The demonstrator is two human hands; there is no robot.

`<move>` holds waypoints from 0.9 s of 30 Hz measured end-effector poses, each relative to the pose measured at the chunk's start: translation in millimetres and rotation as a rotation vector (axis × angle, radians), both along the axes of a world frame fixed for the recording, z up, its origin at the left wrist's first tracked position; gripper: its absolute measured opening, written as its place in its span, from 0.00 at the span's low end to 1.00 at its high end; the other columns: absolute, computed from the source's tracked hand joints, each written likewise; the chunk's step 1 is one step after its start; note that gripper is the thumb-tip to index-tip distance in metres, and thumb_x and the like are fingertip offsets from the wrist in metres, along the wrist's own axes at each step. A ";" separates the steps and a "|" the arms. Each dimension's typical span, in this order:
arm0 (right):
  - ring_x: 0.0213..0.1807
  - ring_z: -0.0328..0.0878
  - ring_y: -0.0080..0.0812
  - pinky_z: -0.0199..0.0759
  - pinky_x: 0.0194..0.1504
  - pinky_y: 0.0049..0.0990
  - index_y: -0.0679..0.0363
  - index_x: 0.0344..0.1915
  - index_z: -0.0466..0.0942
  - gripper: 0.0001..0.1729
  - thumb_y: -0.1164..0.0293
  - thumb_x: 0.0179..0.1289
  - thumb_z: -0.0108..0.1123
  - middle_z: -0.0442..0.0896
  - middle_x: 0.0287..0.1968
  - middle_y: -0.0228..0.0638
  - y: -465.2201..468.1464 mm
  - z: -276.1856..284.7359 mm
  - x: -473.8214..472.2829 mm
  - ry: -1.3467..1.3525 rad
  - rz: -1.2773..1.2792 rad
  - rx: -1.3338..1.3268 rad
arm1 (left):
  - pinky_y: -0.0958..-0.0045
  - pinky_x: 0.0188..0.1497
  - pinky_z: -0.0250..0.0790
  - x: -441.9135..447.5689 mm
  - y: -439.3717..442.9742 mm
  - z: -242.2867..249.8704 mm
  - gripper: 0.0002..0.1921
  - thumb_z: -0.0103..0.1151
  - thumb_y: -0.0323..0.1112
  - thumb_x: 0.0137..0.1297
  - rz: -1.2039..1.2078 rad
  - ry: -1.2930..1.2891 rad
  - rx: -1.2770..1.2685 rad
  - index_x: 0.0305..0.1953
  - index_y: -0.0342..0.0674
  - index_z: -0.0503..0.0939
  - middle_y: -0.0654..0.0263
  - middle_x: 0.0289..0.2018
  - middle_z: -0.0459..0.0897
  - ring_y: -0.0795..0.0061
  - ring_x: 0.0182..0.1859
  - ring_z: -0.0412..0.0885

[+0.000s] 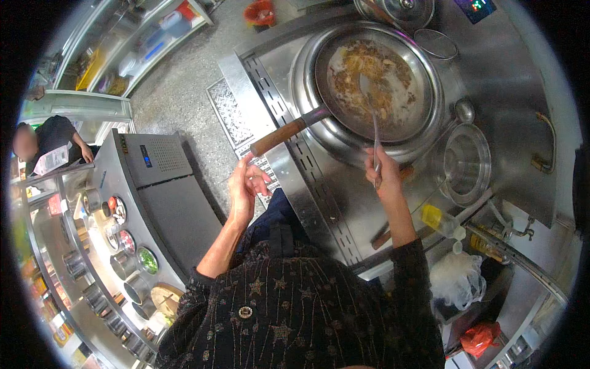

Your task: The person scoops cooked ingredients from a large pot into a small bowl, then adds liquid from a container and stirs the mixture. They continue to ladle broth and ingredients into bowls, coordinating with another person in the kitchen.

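My right hand [387, 173] grips the handle of a metal spoon [375, 122], whose head lies in the food in a wok. The wok [387, 131] sits inside a wide, shiny metal burner ring [302, 87]. Brown, noodle-like food [368, 69] in pale, frothy liquid spreads over its bottom. From the wok, a wooden handle [280, 136] points left over the stove's front edge. Just below the handle's end is my left hand [243, 187], fingers loosely bent and apart, holding nothing. Whether a fingertip touches the wood, I cannot tell.
Right of the wok are a ladle [464, 110], a metal pot [465, 161] and a yellow-capped bottle [433, 217]. A round strainer [435, 44] lies behind. At left, a steel counter [133, 184] bears bowls of ingredients; a person [55, 143] is beyond it.
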State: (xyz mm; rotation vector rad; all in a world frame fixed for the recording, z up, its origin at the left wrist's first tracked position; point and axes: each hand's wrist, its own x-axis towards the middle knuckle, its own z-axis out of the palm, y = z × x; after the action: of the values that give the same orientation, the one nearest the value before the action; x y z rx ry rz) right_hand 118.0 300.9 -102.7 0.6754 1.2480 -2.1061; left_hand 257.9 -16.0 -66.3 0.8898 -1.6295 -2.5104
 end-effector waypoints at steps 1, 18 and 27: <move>0.15 0.67 0.20 0.53 0.15 0.20 0.68 0.48 0.76 0.21 0.58 0.76 0.56 0.79 0.26 0.34 -2.7 0.5 0.5 0.018 0.001 -0.002 | 0.71 0.27 0.77 4.1 1.1 0.2 0.38 0.42 0.61 0.77 0.024 -0.031 0.014 0.71 0.30 0.59 0.59 0.29 0.79 0.76 0.22 0.76; 0.16 0.63 0.16 0.54 0.17 0.18 0.68 0.56 0.75 0.19 0.67 0.74 0.53 0.78 0.30 0.32 8.6 42.7 -4.3 -0.030 0.041 -0.226 | 0.69 0.29 0.76 7.3 20.8 4.8 0.26 0.44 0.50 0.79 -0.056 -0.057 0.029 0.57 0.28 0.75 0.58 0.31 0.80 0.74 0.22 0.74; 0.16 0.61 0.15 0.52 0.16 0.17 0.73 0.61 0.69 0.21 0.67 0.79 0.43 0.71 0.31 0.28 -24.9 52.2 5.0 -0.086 -0.150 -0.903 | 0.69 0.29 0.77 0.0 26.1 8.4 0.22 0.47 0.45 0.78 -0.075 -0.069 0.004 0.55 0.29 0.76 0.57 0.30 0.80 0.76 0.21 0.73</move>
State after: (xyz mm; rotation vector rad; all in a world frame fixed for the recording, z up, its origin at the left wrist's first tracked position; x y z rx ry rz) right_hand 123.1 275.9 -50.5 0.4314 0.1169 -2.4098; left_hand 257.9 10.1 -57.9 0.9426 -1.7101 -2.5604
